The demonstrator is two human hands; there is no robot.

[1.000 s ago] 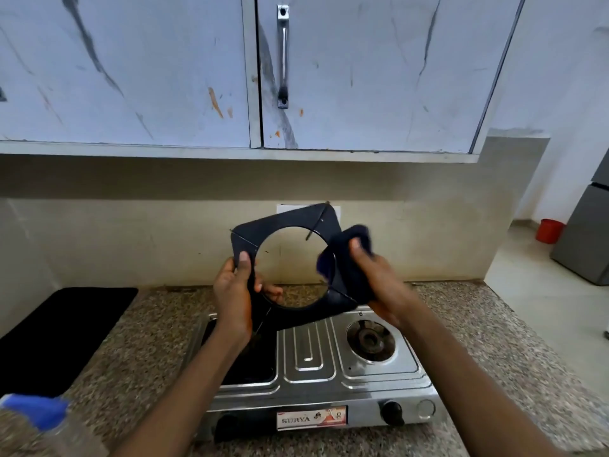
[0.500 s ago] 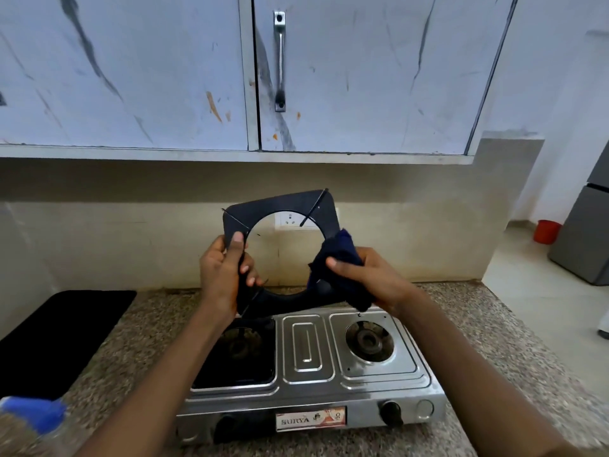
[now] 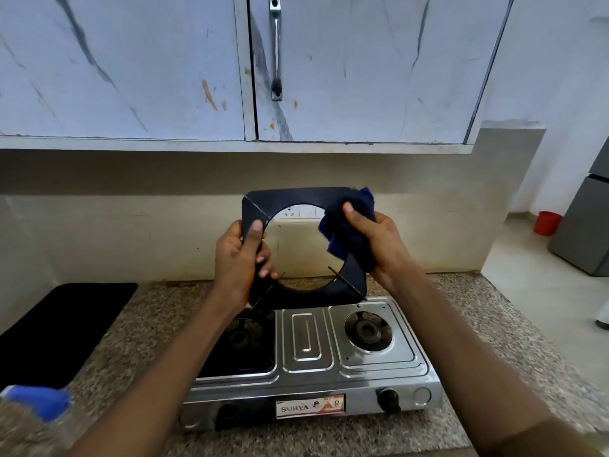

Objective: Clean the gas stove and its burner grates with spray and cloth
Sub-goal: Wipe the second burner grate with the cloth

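Observation:
A black square burner grate [image 3: 296, 196] with a round hole is held upright above the steel two-burner gas stove [image 3: 306, 338]. My left hand [image 3: 239, 255] grips the grate's left edge. My right hand [image 3: 379, 242] presses a dark blue cloth [image 3: 346, 232] against the grate's right side, near its top corner. The stove's right burner [image 3: 367, 329] is bare; the left burner [image 3: 242, 336] sits under a dark grate, partly behind my left arm. A spray bottle with a blue head [image 3: 36, 404] stands blurred at the bottom left.
The stove sits on a speckled granite counter [image 3: 478, 324]. A black mat [image 3: 56, 328] lies at the counter's left. Marbled wall cabinets [image 3: 131, 67] hang overhead. A wall socket [image 3: 301, 213] shows through the grate's hole. A grey fridge [image 3: 583, 225] and red bin [image 3: 547, 222] stand at right.
The grate has turned from a diamond tilt to nearly square. My right hand with the cloth has slid up along the grate's right side toward the top corner.

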